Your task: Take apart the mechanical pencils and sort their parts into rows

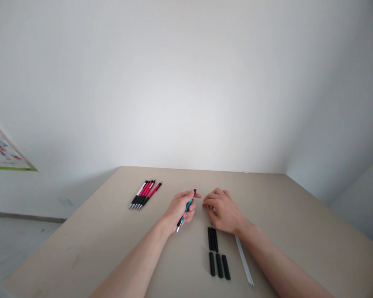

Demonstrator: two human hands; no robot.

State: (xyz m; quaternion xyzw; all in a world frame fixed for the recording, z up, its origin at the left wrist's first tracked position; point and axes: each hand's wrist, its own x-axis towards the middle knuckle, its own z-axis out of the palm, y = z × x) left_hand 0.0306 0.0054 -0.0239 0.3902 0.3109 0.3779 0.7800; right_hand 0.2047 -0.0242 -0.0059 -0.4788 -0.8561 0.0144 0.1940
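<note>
My left hand (182, 209) is closed around a blue and black pen (186, 212), its silver tip pointing down toward me and its black end up by the thumb. My right hand (223, 210) rests low over the table to the right, fingers curled and drawn together; whatever may be in them is hidden. Just below that hand lie short black tubes, like pen grips (212, 239), in one row, with thicker black pieces (219, 265) in a second row nearer to me. Thin white refills (245, 263) lie beside them, partly covered by my right hand and wrist.
Several red, white and black pens (144, 194) lie side by side at the table's left. The beige table (105, 223) meets a white wall (186, 103) at its far edge. A poster (6, 151) hangs at the far left.
</note>
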